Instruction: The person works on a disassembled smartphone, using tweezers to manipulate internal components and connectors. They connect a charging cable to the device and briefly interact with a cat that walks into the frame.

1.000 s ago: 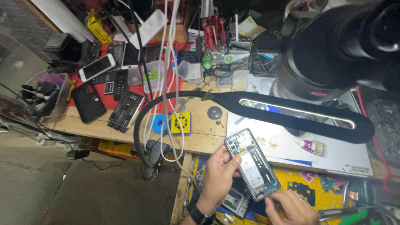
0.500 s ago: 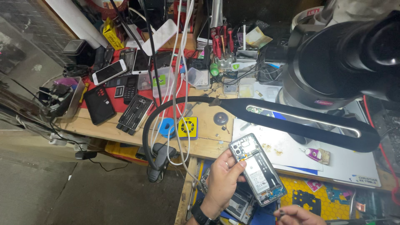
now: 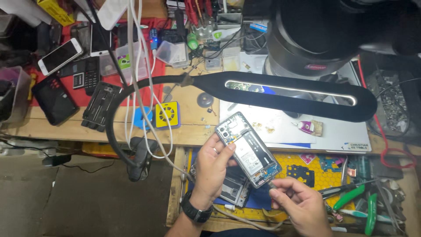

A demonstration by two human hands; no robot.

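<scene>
head view: at a cluttered repair bench, the left hand grips an opened smartphone, back cover off, tilted above a yellow work mat. the right hand pinches a cable plug at the phone's lower end. a black ring lamp hangs just above; green-handled pliers lie nearby.

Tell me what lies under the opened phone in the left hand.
Under the opened phone lies another phone part on a blue mat; the left hand covers the rest.
</scene>
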